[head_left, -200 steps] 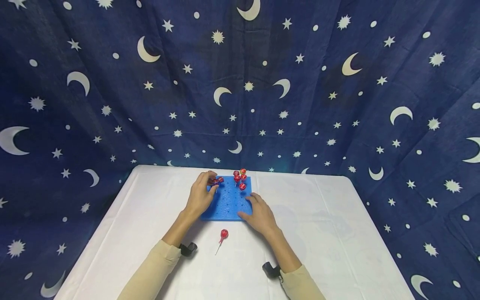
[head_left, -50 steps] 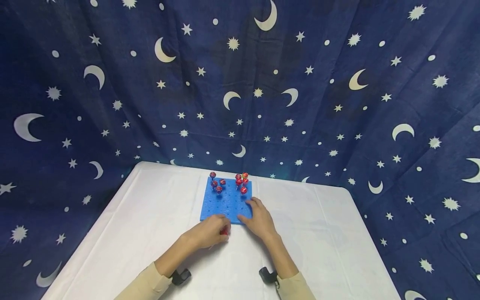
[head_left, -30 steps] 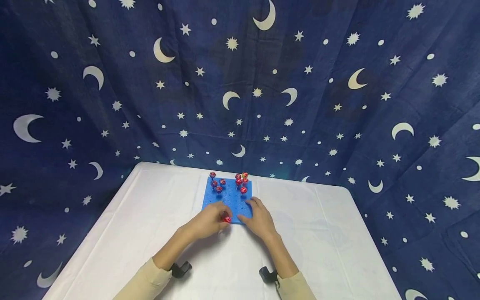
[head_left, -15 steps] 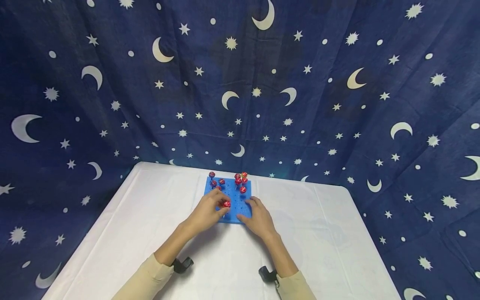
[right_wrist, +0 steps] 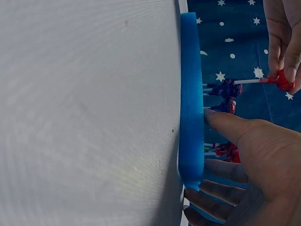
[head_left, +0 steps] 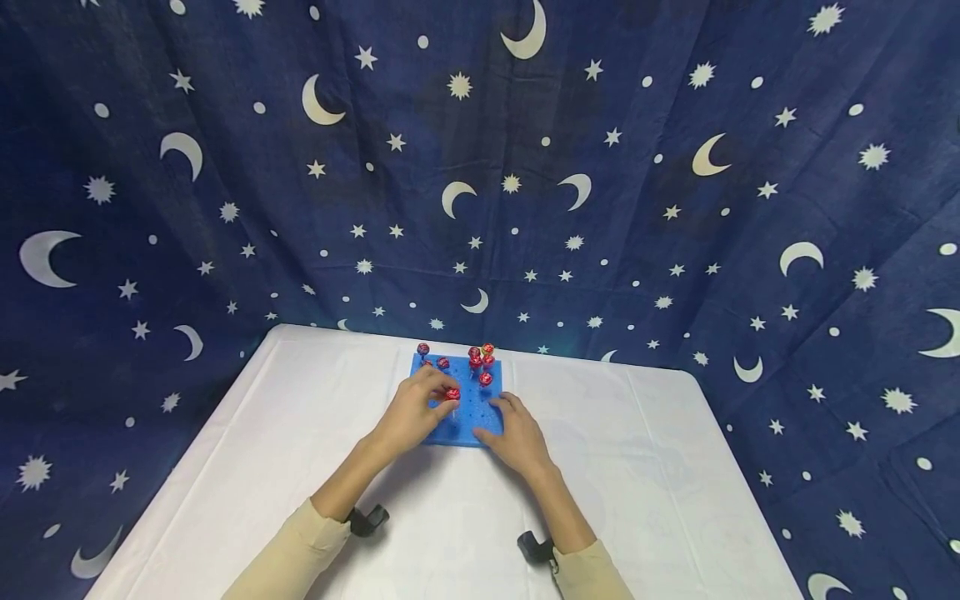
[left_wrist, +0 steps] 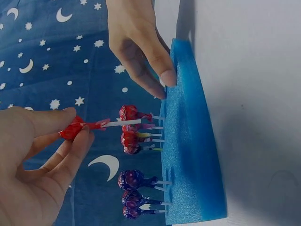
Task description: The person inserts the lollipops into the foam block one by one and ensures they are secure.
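My left hand pinches a red-wrapped lollipop by its head between thumb and fingers. In the left wrist view its white stick points at the blue foam board, with the stick's end apart from the foam. Relaxed and slightly bent, the fingers of my right hand rest at the board's right edge. Several red lollipops stand upright in the board's back right part. Across from them, dark purple-blue lollipops stand at the back left, partly hidden by my left hand in the head view.
The board has rows of small holes and lies on a table with a white cloth. Behind the table hangs a dark blue curtain with moons and stars. A black wrist camera sits on the left wrist, another on the right.
My left hand left the purple-blue lollipops, picked the red lollipop off the cloth before the board and carried it forward over the board. My right hand stayed at the board's edge.
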{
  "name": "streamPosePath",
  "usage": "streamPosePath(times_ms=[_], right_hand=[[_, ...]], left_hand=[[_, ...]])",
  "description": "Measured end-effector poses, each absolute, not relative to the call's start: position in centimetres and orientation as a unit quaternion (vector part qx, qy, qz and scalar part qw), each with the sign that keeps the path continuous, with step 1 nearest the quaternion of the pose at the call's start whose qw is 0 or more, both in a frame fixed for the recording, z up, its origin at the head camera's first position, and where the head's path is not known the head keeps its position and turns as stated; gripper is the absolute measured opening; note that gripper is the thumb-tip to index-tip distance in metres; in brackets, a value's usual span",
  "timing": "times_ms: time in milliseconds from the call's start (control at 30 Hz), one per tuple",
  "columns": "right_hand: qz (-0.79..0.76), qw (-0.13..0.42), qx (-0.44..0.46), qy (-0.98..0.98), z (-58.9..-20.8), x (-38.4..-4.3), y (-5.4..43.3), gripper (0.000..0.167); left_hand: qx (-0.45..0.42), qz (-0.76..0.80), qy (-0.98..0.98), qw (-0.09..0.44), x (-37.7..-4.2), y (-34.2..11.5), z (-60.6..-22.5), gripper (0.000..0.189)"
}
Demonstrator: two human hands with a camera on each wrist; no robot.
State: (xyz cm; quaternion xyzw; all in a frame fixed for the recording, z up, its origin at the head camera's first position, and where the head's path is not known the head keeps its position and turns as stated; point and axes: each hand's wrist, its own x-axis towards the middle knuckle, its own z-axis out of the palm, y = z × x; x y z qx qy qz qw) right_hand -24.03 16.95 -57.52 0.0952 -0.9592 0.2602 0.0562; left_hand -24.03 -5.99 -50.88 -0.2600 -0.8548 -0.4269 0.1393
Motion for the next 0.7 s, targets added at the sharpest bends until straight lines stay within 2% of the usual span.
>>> streamPosePath(times_ms=[333,700], right_hand=[[0.262,0.055,0.091,-0.959,-57.6,-24.1,17.0,0.069],[0.264,0.056,0.094,-0.958,-57.6,-24.1,17.0,0.068]], left_hand=[[-0.243,-0.437,-0.852,0.154,-24.9,-6.1,-50.5,0.018],[-0.231,-0.419,-0.852,0.213,-26.1,-6.4,-50.8,0.018]])
